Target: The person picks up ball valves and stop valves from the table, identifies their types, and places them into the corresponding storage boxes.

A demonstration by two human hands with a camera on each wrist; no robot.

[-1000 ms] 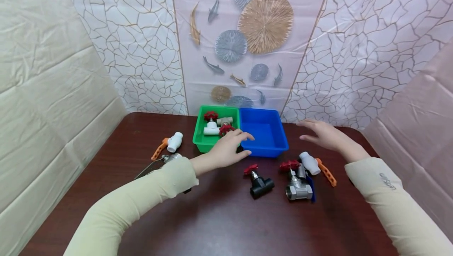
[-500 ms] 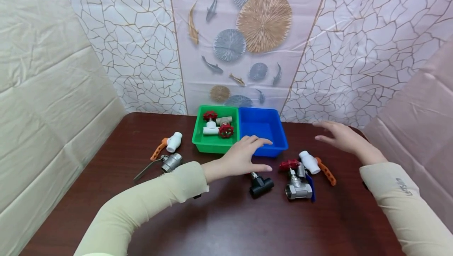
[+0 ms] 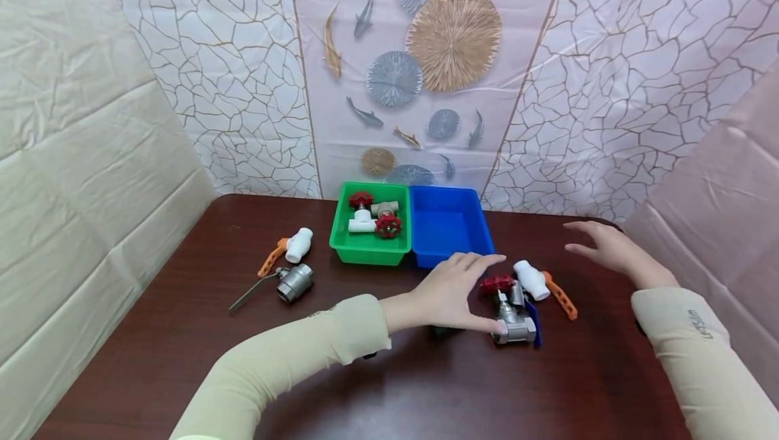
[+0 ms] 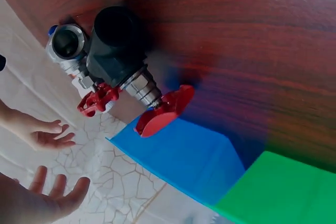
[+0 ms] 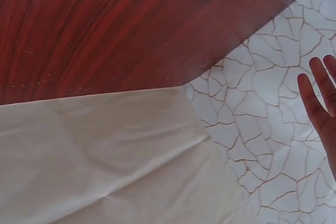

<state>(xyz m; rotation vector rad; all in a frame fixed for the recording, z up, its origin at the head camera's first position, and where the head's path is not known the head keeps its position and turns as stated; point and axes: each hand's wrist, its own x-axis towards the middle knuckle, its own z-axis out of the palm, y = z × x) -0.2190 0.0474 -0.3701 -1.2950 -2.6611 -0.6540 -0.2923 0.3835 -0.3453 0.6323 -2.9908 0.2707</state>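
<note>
In the head view my left hand [image 3: 450, 295] reaches across over the table, thumb and fingers spread apart and holding nothing. Its thumb tip overlaps the metal gate valve [image 3: 516, 330], which has a red handwheel [image 3: 496, 284]. Beneath that hand lies the black valve, mostly hidden there; the left wrist view shows its black body [image 4: 113, 51] and red wheel [image 4: 165, 111] plainly. Beside the gate valve are a white ball valve [image 3: 532, 281] with an orange lever and a partly hidden valve with a blue lever [image 3: 534, 322]. My right hand [image 3: 611, 251] hovers at the right, fingers extended, holding nothing.
A green bin [image 3: 368, 254] with red-wheeled valves inside stands against a blue bin [image 3: 453, 224] at the back. On the left lie another orange-levered white ball valve [image 3: 298, 245] and a metal ball valve [image 3: 295, 282] with a long lever. Fabric walls enclose the table's back and sides.
My left hand has moved right and nearer, from in front of the green bin past the black valve to the gate valve. My right hand has drawn back to the right.
</note>
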